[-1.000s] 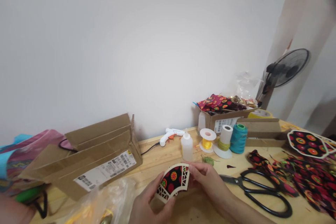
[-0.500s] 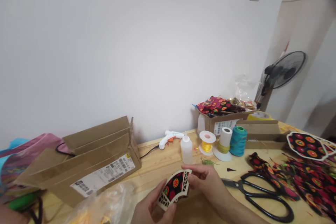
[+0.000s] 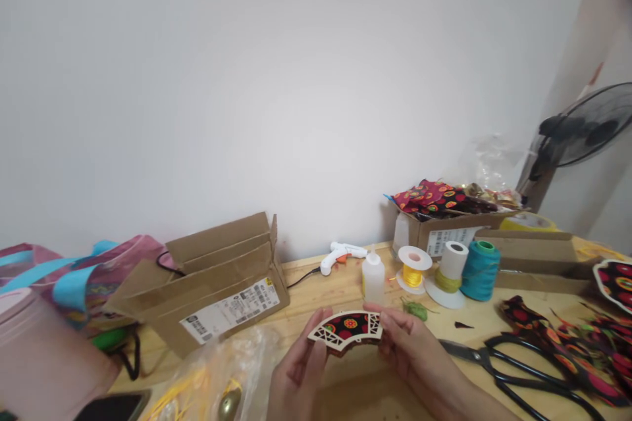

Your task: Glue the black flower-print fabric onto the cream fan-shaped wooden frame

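Between my two hands is a fan-shaped wooden frame point(image 3: 347, 327), pale at the rim with lattice cut-outs at both ends and dark floral fabric in its middle. My left hand point(image 3: 300, 365) grips its left end, thumb on the front face. My right hand point(image 3: 412, 348) pinches the right end, thumb near the lattice and fingers behind. Both hands are closed on it, a little above the wooden table. Black-handled scissors point(image 3: 494, 358) lie to the right of my right hand, partly behind that forearm. A white squeeze bottle point(image 3: 374, 279) stands just beyond the frame.
Behind are a white glue gun point(image 3: 340, 256), a yellow thread spool point(image 3: 413, 270) and a teal thread cone point(image 3: 480, 270). An open cardboard box point(image 3: 222, 283) and a plastic bag point(image 3: 247, 348) sit left. Floral fabric scraps point(image 3: 548, 335) lie right; a fabric-filled box point(image 3: 424, 230) stands behind.
The fan-shaped frame has turned from a steep slant to nearly level, still held at both ends. The view has shifted left, bringing a pink container and a phone-like dark object into sight.
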`<state>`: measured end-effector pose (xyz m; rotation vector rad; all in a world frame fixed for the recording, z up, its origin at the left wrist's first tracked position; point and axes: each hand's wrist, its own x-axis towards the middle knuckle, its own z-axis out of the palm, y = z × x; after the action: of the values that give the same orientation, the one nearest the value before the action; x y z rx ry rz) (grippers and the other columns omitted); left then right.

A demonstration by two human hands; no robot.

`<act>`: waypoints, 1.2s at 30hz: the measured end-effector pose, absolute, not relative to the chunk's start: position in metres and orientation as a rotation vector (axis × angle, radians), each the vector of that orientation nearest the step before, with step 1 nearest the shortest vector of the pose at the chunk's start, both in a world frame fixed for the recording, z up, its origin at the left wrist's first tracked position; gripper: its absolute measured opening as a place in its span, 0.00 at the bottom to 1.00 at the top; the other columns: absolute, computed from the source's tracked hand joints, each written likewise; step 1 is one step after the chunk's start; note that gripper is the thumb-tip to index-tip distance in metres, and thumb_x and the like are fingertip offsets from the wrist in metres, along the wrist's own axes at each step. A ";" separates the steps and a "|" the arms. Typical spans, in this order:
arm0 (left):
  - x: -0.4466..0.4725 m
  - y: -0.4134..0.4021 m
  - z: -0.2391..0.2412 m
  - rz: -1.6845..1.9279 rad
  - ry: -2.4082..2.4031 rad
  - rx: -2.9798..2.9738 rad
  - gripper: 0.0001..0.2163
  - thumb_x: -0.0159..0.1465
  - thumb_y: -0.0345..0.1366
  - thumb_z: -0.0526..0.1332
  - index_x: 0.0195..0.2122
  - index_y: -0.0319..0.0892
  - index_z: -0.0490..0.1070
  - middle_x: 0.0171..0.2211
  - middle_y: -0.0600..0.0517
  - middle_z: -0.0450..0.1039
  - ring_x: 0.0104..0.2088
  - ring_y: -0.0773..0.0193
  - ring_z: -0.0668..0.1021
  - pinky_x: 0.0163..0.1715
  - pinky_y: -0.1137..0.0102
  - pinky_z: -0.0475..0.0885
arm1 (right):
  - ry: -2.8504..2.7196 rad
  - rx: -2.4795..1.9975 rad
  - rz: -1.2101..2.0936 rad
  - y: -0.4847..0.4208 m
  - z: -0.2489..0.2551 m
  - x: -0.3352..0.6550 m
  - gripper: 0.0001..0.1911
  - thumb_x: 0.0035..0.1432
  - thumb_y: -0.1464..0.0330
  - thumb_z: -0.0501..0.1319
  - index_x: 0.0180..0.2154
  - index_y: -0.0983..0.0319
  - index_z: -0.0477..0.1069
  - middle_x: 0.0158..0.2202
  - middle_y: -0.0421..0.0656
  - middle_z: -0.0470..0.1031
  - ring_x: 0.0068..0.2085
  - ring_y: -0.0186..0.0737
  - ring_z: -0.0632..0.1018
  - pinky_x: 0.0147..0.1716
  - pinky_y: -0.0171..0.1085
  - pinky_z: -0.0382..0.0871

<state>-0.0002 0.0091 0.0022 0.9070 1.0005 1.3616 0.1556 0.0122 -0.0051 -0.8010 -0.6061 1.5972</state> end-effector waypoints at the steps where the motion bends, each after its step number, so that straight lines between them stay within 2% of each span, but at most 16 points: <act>1: -0.001 0.009 0.002 1.345 0.960 0.879 0.19 0.49 0.44 0.60 0.40 0.39 0.71 0.44 0.44 0.71 0.47 0.52 0.69 0.49 0.60 0.61 | -0.598 -0.794 1.603 0.012 -0.006 0.156 0.18 0.38 0.63 0.67 0.34 0.64 0.73 0.19 0.38 0.67 0.19 0.25 0.61 0.20 0.26 0.57; 4: -0.002 0.009 0.004 1.330 0.862 0.800 0.17 0.51 0.43 0.59 0.39 0.39 0.72 0.42 0.44 0.72 0.46 0.52 0.70 0.49 0.58 0.59 | -0.586 -0.762 1.622 0.013 -0.008 0.157 0.17 0.39 0.64 0.66 0.35 0.63 0.73 0.21 0.39 0.70 0.20 0.24 0.62 0.21 0.26 0.58; 9: -0.002 0.008 0.007 1.332 0.853 0.813 0.18 0.52 0.44 0.56 0.38 0.37 0.72 0.42 0.42 0.72 0.44 0.52 0.71 0.45 0.61 0.65 | -0.616 -0.760 1.604 0.013 -0.009 0.159 0.16 0.41 0.65 0.65 0.35 0.63 0.73 0.22 0.40 0.71 0.19 0.25 0.64 0.21 0.27 0.59; 12: 0.000 0.008 0.001 1.356 0.932 0.955 0.21 0.47 0.42 0.62 0.42 0.38 0.69 0.42 0.43 0.72 0.43 0.53 0.72 0.42 0.65 0.69 | -0.724 -0.823 1.543 0.013 -0.008 0.161 0.17 0.43 0.64 0.64 0.38 0.63 0.71 0.25 0.41 0.73 0.22 0.28 0.68 0.25 0.30 0.62; 15: 0.003 0.008 -0.006 1.400 0.995 1.043 0.28 0.40 0.36 0.67 0.45 0.38 0.64 0.43 0.43 0.71 0.42 0.54 0.73 0.38 0.68 0.71 | -0.864 -0.932 1.457 0.012 -0.006 0.161 0.19 0.44 0.62 0.63 0.40 0.64 0.70 0.26 0.42 0.73 0.26 0.33 0.71 0.28 0.33 0.64; 20: 0.005 0.009 -0.007 1.403 1.160 1.083 0.27 0.43 0.37 0.65 0.46 0.38 0.62 0.42 0.45 0.72 0.40 0.58 0.74 0.38 0.70 0.70 | -1.128 -1.057 1.256 0.009 -0.006 0.158 0.30 0.36 0.63 0.67 0.44 0.65 0.66 0.32 0.45 0.74 0.35 0.44 0.73 0.34 0.39 0.66; 22: 0.006 0.008 -0.004 1.406 1.208 1.140 0.27 0.43 0.37 0.65 0.46 0.38 0.62 0.42 0.46 0.72 0.40 0.58 0.74 0.39 0.70 0.70 | -1.228 -1.162 1.145 0.007 -0.008 0.156 0.32 0.36 0.64 0.67 0.46 0.65 0.63 0.35 0.46 0.74 0.36 0.45 0.73 0.35 0.41 0.67; 25: 0.008 0.006 0.001 1.415 1.267 1.215 0.27 0.43 0.38 0.64 0.45 0.39 0.63 0.41 0.47 0.72 0.39 0.57 0.74 0.38 0.71 0.71 | -1.317 -1.238 1.060 0.004 -0.007 0.154 0.28 0.41 0.65 0.64 0.46 0.65 0.63 0.35 0.46 0.74 0.34 0.44 0.73 0.34 0.40 0.68; 28: 0.010 0.003 0.003 1.418 1.285 1.237 0.26 0.43 0.38 0.64 0.44 0.39 0.65 0.41 0.47 0.72 0.39 0.57 0.75 0.38 0.70 0.71 | -1.341 -1.222 1.042 0.002 -0.001 0.153 0.24 0.41 0.67 0.63 0.44 0.65 0.65 0.35 0.46 0.74 0.33 0.43 0.74 0.33 0.39 0.70; 32: 0.011 0.002 0.004 1.416 1.256 1.205 0.27 0.42 0.38 0.65 0.45 0.39 0.64 0.42 0.47 0.72 0.40 0.56 0.74 0.40 0.69 0.70 | -1.329 -1.224 1.022 0.001 0.006 0.152 0.24 0.39 0.69 0.63 0.42 0.66 0.66 0.35 0.46 0.74 0.34 0.44 0.74 0.33 0.38 0.70; 36: 0.012 0.001 0.003 1.420 1.249 1.165 0.30 0.43 0.38 0.65 0.48 0.39 0.61 0.45 0.47 0.70 0.42 0.57 0.73 0.40 0.70 0.70 | -1.394 -1.207 0.953 0.001 0.005 0.155 0.26 0.40 0.69 0.63 0.45 0.64 0.64 0.39 0.46 0.73 0.37 0.44 0.73 0.37 0.38 0.69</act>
<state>0.0117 0.0005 0.0031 1.1654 1.2486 1.4203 0.1549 0.0014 0.0045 -1.2067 -1.3945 0.9531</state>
